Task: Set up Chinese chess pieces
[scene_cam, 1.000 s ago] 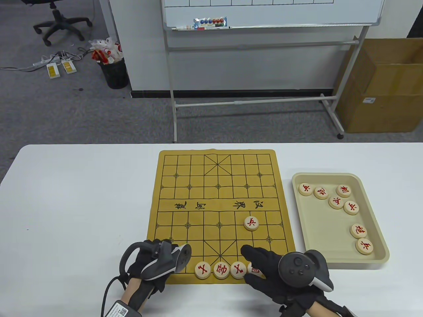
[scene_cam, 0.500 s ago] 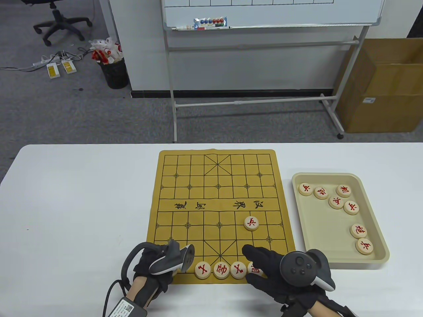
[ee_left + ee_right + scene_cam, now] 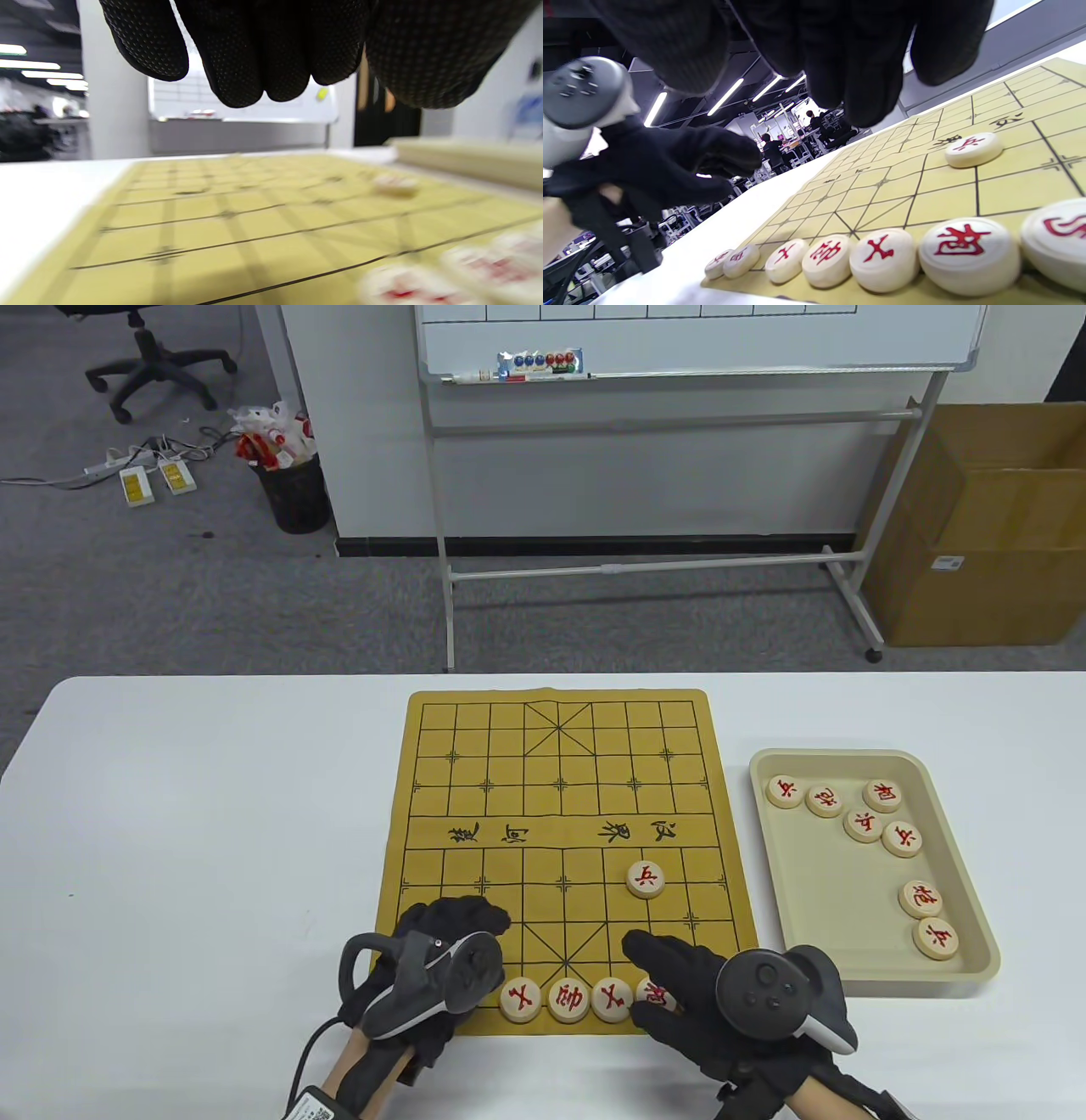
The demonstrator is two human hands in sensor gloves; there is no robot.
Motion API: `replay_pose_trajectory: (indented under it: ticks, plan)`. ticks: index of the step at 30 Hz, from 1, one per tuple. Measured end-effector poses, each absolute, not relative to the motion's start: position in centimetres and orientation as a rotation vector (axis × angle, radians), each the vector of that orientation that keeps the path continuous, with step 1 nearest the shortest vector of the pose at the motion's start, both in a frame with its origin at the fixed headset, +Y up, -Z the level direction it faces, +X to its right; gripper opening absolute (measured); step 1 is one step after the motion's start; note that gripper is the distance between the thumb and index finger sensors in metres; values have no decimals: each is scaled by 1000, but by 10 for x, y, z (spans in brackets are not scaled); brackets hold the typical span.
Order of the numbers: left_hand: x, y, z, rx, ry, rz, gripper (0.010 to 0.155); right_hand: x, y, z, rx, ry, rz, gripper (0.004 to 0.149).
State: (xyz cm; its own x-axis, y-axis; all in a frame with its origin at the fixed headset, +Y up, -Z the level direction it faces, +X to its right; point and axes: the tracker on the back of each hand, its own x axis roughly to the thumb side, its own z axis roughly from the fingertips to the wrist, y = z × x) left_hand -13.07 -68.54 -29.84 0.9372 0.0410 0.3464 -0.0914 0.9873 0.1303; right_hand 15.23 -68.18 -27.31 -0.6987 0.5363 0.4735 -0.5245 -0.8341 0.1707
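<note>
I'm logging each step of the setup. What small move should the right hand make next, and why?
Probably lift the right hand off the back row and reach to the tray: the pieces beneath it already sit in line on the board, and seven still wait in the tray.

Pale, smooth wooden chess pieces [image 3: 968, 254] sit on a matt, cloth-like yellow board [image 3: 560, 814]. Black knit gloves [image 3: 237, 51] show a dotted, grippy texture; the beige tray [image 3: 967, 848] looks matt plastic.

At the lower centre of the table view, the back-row pieces [image 3: 652, 991] beneath the right hand [image 3: 721, 1014] were largely covered. In the left wrist view, the pieces [image 3: 488, 271] at lower right were blurred beyond reading.
</note>
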Motion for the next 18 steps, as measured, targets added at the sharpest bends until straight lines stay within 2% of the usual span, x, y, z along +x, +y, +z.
replay_pose_trajectory:
  ticks: [7, 14, 17, 18]
  plan:
    - [-108, -695, -284, 113, -511, 335, 80, 147, -692, -275, 708, 20, 2487, 75]
    - [-97, -701, -279, 83, -547, 358, 81, 138, -699, -275, 734, 16, 2516, 77]
    - [-96, -702, -278, 86, -556, 343, 80, 143, -692, -278, 705, -13, 2533, 78]
    - [-96, -702, -278, 88, -556, 328, 80, 152, -681, -285, 686, 26, 2573, 81]
